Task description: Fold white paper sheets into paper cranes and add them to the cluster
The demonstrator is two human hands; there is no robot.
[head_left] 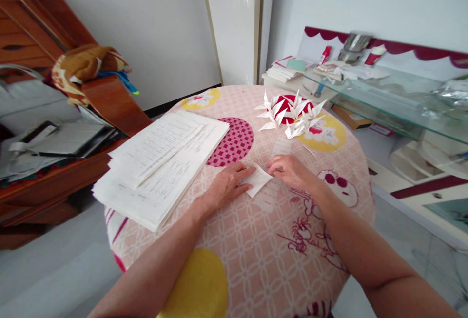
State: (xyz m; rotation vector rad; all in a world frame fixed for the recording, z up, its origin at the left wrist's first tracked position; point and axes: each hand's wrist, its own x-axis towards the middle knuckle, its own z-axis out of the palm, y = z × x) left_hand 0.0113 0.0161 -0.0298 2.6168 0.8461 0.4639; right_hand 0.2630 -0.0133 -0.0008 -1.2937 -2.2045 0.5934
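The left hand [228,181] lies palm down with its fingers apart, touching the near and left parts of a small white paper [259,181]. The right hand [288,168] is curled at the paper's right corner, thumb and fingertips close together; whether they pinch the edge, I cannot tell. The paper lies on the cloth [252,245] between the two hands, which do not touch each other.

For a clean fold, I would have the left fingers bear straight down, so the layers cannot slide, while the right fingertips match edge to edge at the corner before any crease is pressed. A firm stroke outward from the held side should sharpen it; the soft cloth may blunt the line, and a rushed pull could tear so thin a sheet.

Just beyond the right hand lies a thin strip [309,150], and past it sits a group of white paper birds [297,128]. To the left of the left hand is a pile of printed sheets [164,162].

Well beyond the right hand, a glass shelf [402,106] bears metal pots [358,41], a red bottle [325,54] and a cup [375,55]; their contents are hidden.
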